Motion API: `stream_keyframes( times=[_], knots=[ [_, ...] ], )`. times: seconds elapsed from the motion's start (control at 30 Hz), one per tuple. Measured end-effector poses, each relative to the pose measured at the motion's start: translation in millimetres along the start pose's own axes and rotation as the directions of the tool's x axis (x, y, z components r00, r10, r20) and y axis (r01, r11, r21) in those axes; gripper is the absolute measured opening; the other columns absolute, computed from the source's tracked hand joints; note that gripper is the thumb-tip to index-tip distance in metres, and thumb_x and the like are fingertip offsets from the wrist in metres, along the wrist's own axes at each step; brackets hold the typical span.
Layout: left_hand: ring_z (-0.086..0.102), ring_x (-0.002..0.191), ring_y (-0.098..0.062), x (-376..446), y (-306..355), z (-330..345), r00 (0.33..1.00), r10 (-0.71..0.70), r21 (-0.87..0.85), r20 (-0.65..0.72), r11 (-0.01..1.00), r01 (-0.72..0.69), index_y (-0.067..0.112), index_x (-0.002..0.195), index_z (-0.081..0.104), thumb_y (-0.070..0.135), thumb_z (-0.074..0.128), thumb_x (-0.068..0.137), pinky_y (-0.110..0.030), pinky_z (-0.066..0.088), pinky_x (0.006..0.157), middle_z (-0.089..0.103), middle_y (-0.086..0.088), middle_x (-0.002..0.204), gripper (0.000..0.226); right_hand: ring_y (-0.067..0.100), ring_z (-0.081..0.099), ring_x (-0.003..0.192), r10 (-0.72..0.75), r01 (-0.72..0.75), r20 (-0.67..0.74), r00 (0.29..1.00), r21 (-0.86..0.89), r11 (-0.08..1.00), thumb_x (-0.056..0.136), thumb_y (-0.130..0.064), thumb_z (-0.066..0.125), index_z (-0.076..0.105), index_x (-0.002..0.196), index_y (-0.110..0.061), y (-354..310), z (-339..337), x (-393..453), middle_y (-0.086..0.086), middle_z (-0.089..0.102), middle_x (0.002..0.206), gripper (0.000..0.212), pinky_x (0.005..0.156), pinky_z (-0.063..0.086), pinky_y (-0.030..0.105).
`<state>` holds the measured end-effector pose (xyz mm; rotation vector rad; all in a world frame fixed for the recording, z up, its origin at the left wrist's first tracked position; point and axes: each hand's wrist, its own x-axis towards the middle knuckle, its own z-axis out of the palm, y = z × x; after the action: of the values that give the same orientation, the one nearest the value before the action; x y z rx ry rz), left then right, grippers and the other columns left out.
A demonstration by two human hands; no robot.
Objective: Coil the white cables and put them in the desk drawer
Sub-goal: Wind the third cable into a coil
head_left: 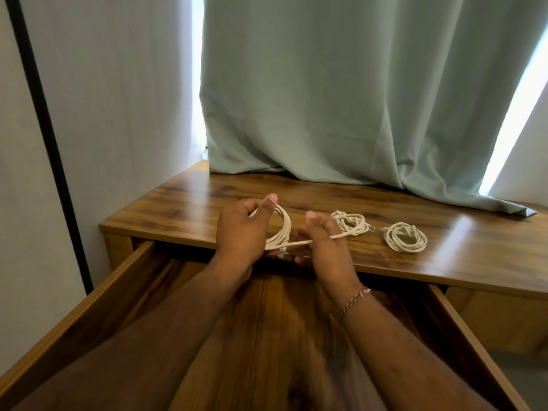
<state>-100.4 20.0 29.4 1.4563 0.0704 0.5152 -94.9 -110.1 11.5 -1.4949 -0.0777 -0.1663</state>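
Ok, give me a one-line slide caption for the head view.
Left hand holds a white coil, right hand pulls its tail; two coiled cables wait above the open drawer.

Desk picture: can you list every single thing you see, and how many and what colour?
Coiled cables: 2, white, on the desk top, nearer one, right one.
Cable being coiled: 1, white, held in both hands.
Desk: 1, brown wood.
Drawer: 1, brown wood, pulled open.
Curtain: 1, pale green, draped onto the desk's back.
Bracelet: 1, red and white, right wrist.
Left hand: grips the coil.
Right hand: pinches the loose end.
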Motion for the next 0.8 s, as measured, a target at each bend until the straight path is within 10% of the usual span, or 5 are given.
stream_keyframes(
  times=[0.13, 0.33, 0.8],
  knots=[
    [0.065, 0.043, -0.020, -5.2, 7.4, 1.1, 0.997, 0.003, -0.043, 0.071, 0.999, 0.000, 0.007, 0.088, 0.076, 0.035, 0.069, 0.098, -0.046, 0.062, 0.048, 0.053, 0.009, 0.045, 0.030, 0.016, 0.067, 0.070, 0.062, -0.018, -0.184, 0.981, 0.228, 0.974, 0.096, -0.024, 0.070, 0.067, 0.113, -0.013, -15.0, -16.0, 7.2, 0.007, 0.073, 0.089, 0.020, 0.054, 0.054, 0.031],
    [0.036, 0.035, -0.004, 1.9, 10.9, -8.3, 0.990, 0.113, -0.022, 0.088, 0.993, -0.112, 0.003, 0.086, 0.076, 0.028, 0.067, 0.099, -0.019, 0.041, 0.038, 0.037, -0.006, 0.055, 0.030, 0.009, 0.055, 0.047, -0.086, 0.056, -0.268, 0.959, -0.118, 0.991, 0.098, -0.016, 0.064, 0.075, 0.102, -0.011, -20.2, -58.0, 25.9, -0.002, 0.065, 0.059, 0.012, 0.045, 0.046, 0.025],
    [0.032, 0.041, -0.008, 12.4, -12.1, -14.0, 0.918, 0.076, 0.069, 0.389, 0.991, -0.111, 0.003, 0.093, 0.078, 0.030, 0.066, 0.098, -0.019, 0.030, 0.046, 0.042, 0.006, 0.045, 0.030, 0.028, 0.068, 0.083, -0.026, 0.108, 0.232, 0.972, -0.351, 0.930, 0.106, -0.005, 0.049, 0.072, 0.093, -0.011, -11.0, -36.7, 16.7, 0.016, 0.075, 0.087, 0.027, 0.089, 0.059, 0.046]
  ],
)
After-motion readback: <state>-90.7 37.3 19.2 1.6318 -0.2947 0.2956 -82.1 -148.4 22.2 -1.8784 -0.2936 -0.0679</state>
